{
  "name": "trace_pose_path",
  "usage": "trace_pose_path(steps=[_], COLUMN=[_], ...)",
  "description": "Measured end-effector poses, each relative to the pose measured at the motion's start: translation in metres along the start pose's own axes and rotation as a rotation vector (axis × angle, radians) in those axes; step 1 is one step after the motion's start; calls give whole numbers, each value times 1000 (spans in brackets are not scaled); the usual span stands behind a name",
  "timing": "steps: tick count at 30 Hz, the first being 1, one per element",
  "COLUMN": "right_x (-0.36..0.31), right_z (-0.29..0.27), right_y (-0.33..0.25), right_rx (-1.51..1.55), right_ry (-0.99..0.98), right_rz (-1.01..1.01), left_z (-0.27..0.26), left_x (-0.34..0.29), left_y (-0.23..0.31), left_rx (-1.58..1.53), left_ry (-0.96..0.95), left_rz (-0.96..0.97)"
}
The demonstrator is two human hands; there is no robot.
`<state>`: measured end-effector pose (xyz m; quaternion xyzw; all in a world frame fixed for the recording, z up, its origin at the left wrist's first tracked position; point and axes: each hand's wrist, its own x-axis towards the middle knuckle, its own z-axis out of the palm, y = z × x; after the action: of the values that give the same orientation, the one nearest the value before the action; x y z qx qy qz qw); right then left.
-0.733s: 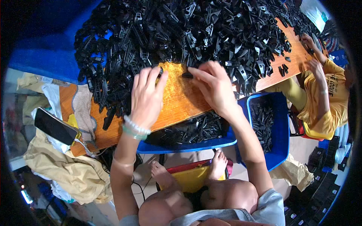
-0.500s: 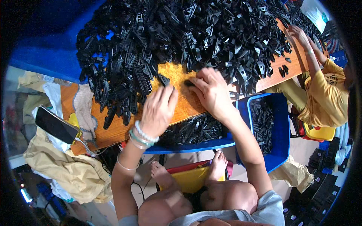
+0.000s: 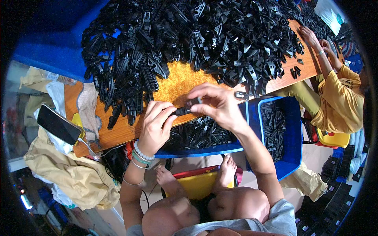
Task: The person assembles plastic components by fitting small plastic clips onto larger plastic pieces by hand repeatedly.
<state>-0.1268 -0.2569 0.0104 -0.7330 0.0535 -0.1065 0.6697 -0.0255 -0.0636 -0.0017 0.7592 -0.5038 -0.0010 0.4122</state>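
Note:
My left hand [image 3: 154, 122], with bracelets at the wrist, pinches a long black plastic part [image 3: 181, 111] between thumb and fingers. A second small black plastic part [image 3: 193, 102] is held in my right hand [image 3: 222, 106], its thumb and fingertips closed round it. The two parts meet or nearly meet; fingers hide whether they are joined. Both hands are above the near edge of the wooden table [image 3: 126, 135]. Beyond them a large heap of black plastic parts [image 3: 189, 35] surrounds a yellow patch [image 3: 177, 82] of the tabletop.
Below the table edge, a blue bin [image 3: 197, 152] holds black parts; another blue bin [image 3: 292, 137] stands to its right. A phone [image 3: 59, 125] with a cable and a grey cloth [image 3: 87, 106] lie at left. At right, a co-worker's hands [image 3: 311, 37] are over the table.
Both hands have drawn back from the heap toward the table's near edge and come together. The black parts in them are now held up against or close to each other.

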Motion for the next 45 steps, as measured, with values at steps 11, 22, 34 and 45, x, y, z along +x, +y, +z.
trace_pose_path(steps=[11,22,34,45], right_x=[-12,-44,-41,-21], right_z=[-7,-6,-22,10], right_y=[22,0,35,15], right_rx=[-381,-563,-951,-227], right_ry=[63,52,403,357], right_rz=[-102,-199,-356,-48], left_z=[3,-18,-53,17], left_x=[0,-5,17,-2], left_y=[-3,3,-31,11], left_rx=[-104,-78,649,-709], left_ry=[-26,83,314,121], left_rz=[-17,-44,124,-363])
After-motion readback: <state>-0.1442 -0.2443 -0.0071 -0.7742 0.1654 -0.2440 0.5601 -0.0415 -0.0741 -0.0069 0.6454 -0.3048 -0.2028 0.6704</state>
